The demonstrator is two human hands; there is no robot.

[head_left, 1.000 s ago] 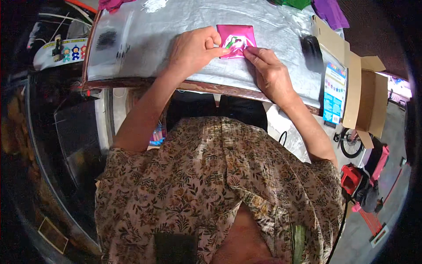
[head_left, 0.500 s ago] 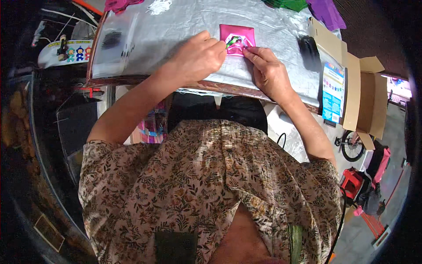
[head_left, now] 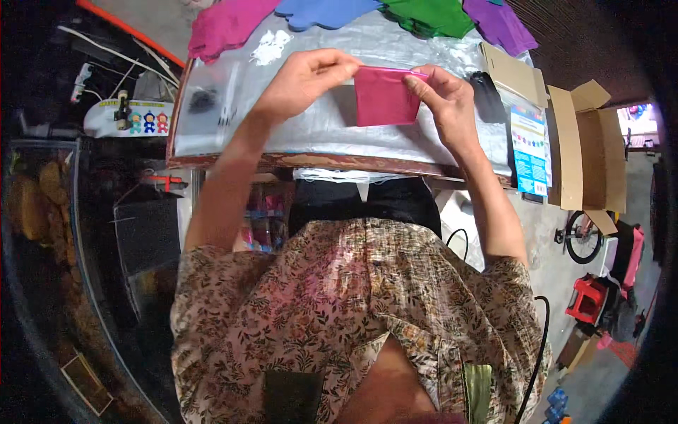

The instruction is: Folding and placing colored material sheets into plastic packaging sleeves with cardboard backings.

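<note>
A person in a floral shirt holds a flat pink pouch (head_left: 385, 99) over the silvery-covered table (head_left: 311, 140), its plain face toward me, its back hidden. The left hand (head_left: 304, 79) pinches its upper left corner; the right hand (head_left: 445, 95) grips the upper right, thumb in front, other fingers partly out of sight. Near the right hand sits a black object (head_left: 487, 97) I can't make out. Beyond, pink (head_left: 229, 28), blue (head_left: 326, 13), green (head_left: 432, 15) and purple pieces (head_left: 500, 27) lie along the far side, the blue cut off by the upper edge of view.
</note>
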